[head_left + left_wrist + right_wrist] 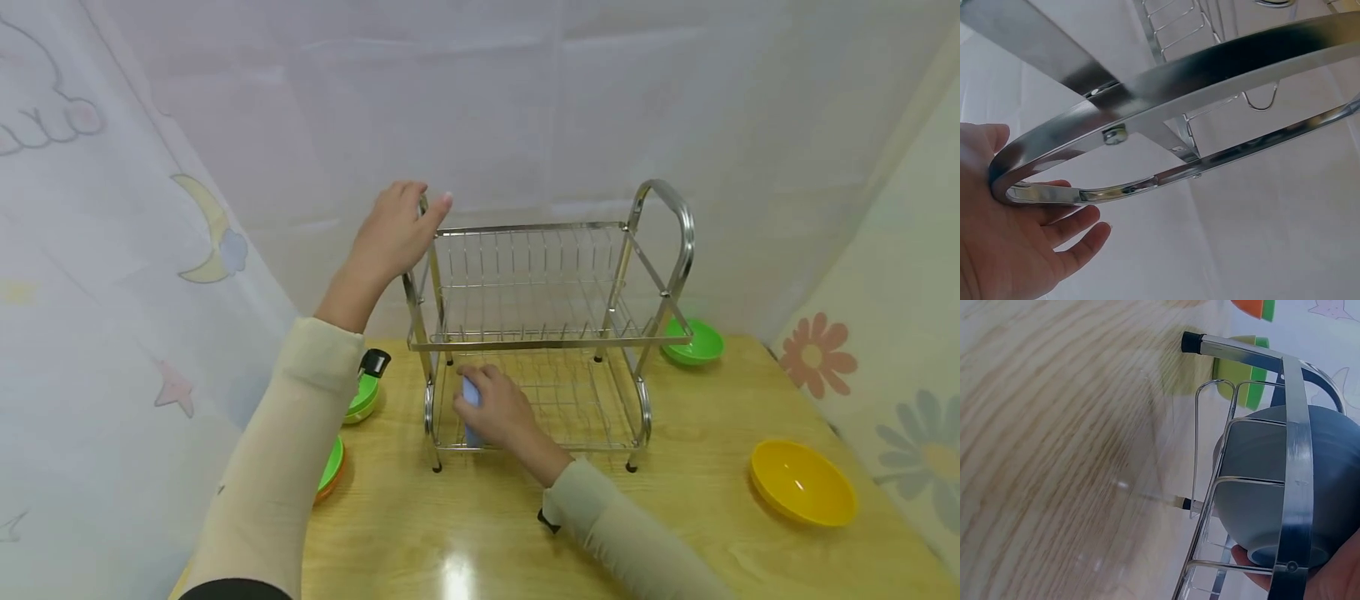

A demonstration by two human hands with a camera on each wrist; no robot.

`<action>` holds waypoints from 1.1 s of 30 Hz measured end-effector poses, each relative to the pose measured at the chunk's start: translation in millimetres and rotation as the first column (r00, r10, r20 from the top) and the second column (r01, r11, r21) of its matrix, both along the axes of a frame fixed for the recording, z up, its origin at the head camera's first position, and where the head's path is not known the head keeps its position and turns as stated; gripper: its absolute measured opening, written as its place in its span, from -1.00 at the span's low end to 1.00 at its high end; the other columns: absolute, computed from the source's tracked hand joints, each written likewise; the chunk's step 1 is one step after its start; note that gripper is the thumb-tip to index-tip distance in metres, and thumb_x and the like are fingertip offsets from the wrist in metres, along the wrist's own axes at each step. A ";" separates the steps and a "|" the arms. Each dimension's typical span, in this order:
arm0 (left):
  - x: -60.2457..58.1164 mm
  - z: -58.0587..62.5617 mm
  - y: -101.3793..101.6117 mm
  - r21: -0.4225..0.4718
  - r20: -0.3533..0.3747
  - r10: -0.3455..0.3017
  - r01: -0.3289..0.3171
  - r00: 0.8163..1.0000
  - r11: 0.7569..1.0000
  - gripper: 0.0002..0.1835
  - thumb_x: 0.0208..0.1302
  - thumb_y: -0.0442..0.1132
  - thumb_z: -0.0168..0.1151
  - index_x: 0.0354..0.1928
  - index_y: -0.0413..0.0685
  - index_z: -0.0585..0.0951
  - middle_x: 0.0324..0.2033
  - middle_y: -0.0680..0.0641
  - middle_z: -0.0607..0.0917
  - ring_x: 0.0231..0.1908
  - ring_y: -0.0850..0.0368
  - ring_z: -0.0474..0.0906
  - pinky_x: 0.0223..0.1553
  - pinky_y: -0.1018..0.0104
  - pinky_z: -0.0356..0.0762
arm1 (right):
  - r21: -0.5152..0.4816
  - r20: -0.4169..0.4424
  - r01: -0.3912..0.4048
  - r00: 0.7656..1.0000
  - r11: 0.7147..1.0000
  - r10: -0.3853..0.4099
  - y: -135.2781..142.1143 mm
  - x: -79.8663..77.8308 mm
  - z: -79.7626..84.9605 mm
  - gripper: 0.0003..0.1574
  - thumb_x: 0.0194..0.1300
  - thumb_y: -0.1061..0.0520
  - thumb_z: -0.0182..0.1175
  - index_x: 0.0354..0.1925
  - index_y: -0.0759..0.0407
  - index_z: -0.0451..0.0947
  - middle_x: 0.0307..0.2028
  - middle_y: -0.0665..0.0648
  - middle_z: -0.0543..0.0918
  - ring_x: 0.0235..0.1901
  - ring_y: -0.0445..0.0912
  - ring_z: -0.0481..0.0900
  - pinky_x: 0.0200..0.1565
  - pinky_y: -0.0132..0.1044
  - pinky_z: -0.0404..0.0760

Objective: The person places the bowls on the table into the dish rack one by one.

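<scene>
A two-tier metal dish rack (551, 342) stands on the wooden table. My left hand (397, 229) rests at the top of its left side handle (1041, 140), palm against the curved end, fingers fairly straight and spread. With my right hand (498, 408) I grip a light blue bowl (472, 410) at the left of the lower tier. The bowl (1335, 462) stands on its side there, behind the rack's front bar and wires in the right wrist view. Only part of my right hand (1335, 575) shows there, fingers at the bowl's base.
Green bowls (363, 396) sit left of the rack, with a green and orange stack (332, 467) nearer me, partly behind my left sleeve. A green bowl (697, 343) lies behind the rack's right side. Farther right is a yellow bowl (802, 483). A white curtain (495, 108) hangs behind.
</scene>
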State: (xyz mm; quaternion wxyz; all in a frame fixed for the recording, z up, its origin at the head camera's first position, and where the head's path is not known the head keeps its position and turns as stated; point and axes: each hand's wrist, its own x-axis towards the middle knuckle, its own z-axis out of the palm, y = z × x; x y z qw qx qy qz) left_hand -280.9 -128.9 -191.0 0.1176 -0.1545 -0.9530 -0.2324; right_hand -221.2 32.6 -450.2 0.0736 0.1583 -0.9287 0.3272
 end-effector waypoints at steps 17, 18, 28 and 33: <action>-5.0 14.1 6.6 -0.163 0.116 0.037 -0.018 0.993 0.986 -0.06 0.51 0.40 -0.44 0.61 -0.19 -0.07 0.61 -0.14 -0.09 0.59 -0.08 -0.18 0.56 -0.04 -0.13 | -0.083 0.124 -0.007 0.992 0.997 0.017 -7.2 -9.1 2.6 -0.31 0.39 -0.23 0.11 0.42 -0.11 0.40 0.16 0.21 0.53 -0.20 0.00 0.53 -0.40 -0.24 0.58; -4.4 13.8 6.7 -0.180 0.112 0.042 -0.021 0.993 0.983 -0.07 0.52 0.39 -0.44 0.61 -0.19 -0.07 0.61 -0.15 -0.08 0.59 -0.08 -0.17 0.56 -0.05 -0.11 | -0.083 0.128 -0.008 0.992 0.997 0.019 -7.1 -8.6 2.6 -0.30 0.39 -0.24 0.10 0.42 -0.11 0.40 0.17 0.21 0.53 -0.20 0.00 0.53 -0.40 -0.24 0.58; -2.0 14.9 7.8 -0.249 0.072 0.062 -0.042 0.995 0.968 -0.16 0.58 0.29 -0.41 0.60 -0.21 0.00 0.59 -0.17 0.02 0.57 -0.10 -0.06 0.52 -0.08 0.04 | -0.091 0.093 -0.033 0.995 0.995 0.042 -6.1 -7.3 4.4 -0.27 0.43 -0.26 0.14 0.43 -0.01 0.38 0.18 0.20 0.55 -0.13 0.03 0.57 -0.32 -0.17 0.62; -1.8 15.5 8.1 -0.252 0.079 0.070 -0.049 0.994 0.967 -0.17 0.59 0.27 -0.42 0.60 -0.20 -0.02 0.60 -0.16 0.00 0.58 -0.09 -0.07 0.52 -0.09 0.04 | -0.081 0.089 -0.039 0.995 0.996 0.046 -4.6 -6.6 7.0 -0.17 0.44 -0.34 0.11 0.44 0.10 0.35 0.24 0.23 0.52 -0.01 0.07 0.58 -0.17 -0.08 0.67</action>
